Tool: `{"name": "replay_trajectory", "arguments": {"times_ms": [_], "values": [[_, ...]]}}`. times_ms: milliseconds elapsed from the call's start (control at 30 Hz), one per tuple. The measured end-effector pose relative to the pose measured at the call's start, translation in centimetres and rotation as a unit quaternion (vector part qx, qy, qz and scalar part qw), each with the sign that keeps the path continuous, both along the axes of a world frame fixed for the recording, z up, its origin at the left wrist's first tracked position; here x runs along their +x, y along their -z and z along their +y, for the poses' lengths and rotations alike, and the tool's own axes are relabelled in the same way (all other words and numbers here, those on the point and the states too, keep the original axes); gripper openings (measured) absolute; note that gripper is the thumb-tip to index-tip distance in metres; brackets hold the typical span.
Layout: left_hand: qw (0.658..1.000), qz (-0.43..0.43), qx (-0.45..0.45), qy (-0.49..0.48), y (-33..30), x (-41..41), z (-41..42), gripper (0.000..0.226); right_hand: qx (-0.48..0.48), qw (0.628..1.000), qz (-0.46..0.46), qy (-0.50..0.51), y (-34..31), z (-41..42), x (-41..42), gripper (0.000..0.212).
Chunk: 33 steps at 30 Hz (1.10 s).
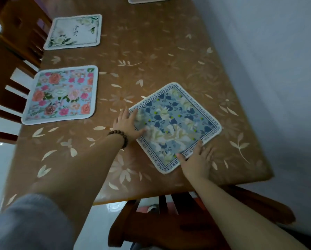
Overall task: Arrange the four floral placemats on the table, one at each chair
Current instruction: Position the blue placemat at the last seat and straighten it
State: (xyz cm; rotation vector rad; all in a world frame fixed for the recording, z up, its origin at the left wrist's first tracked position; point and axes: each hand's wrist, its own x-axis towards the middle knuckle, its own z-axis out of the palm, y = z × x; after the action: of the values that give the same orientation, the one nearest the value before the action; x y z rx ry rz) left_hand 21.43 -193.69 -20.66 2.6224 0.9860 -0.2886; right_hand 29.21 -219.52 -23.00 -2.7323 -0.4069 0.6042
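Note:
A blue-and-cream floral placemat [176, 123] with lettering round its border lies turned like a diamond near the table's near end. My left hand [127, 123], with a bead bracelet on the wrist, rests flat on its left corner. My right hand [198, 161] lies flat against its lower edge. Both hands have spread fingers and grip nothing. A pink rose placemat [61, 94] lies at the left edge. Farther along that edge lies a white placemat [73, 31] with pale flowers. The edge of a fourth placemat [149, 0] shows at the far end.
The table [151, 56] has a brown cloth with pale leaf prints. Wooden chairs stand at the left side [7, 98] and farther back [21, 24], and another chair [169, 222] is tucked under the near end. A pale wall [268, 69] runs along the right.

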Motion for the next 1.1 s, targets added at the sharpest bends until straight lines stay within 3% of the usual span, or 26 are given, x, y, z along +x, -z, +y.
{"name": "replay_trajectory", "arguments": {"times_ms": [267, 667, 800, 967, 1100], "values": [[0.998, 0.004, -0.061, -0.006, 1.4, 2.2, 2.3, 0.097, 0.014, 0.999, -0.027, -0.018, 0.6, 0.2, -0.6, 0.102], [0.993, -0.090, -0.054, -0.048, 1.6, -5.3, -3.1, 0.067, -0.025, 0.987, 0.035, -0.152, 0.1, 1.5, 10.8, 0.095], [0.990, -0.115, -0.055, -0.057, 1.4, -8.2, -5.7, 0.079, 0.020, 0.981, 0.100, -0.167, -0.9, 2.6, 13.3, 0.096], [0.988, -0.071, -0.091, -0.102, 1.4, -8.2, -7.5, 0.106, 0.049, 0.988, 0.048, -0.135, -0.8, 0.1, 10.6, 0.110], [0.991, -0.040, -0.108, -0.073, 1.6, -7.1, -9.2, 0.117, 0.024, 0.986, 0.048, -0.155, 0.1, -2.2, 7.8, 0.122]]}}
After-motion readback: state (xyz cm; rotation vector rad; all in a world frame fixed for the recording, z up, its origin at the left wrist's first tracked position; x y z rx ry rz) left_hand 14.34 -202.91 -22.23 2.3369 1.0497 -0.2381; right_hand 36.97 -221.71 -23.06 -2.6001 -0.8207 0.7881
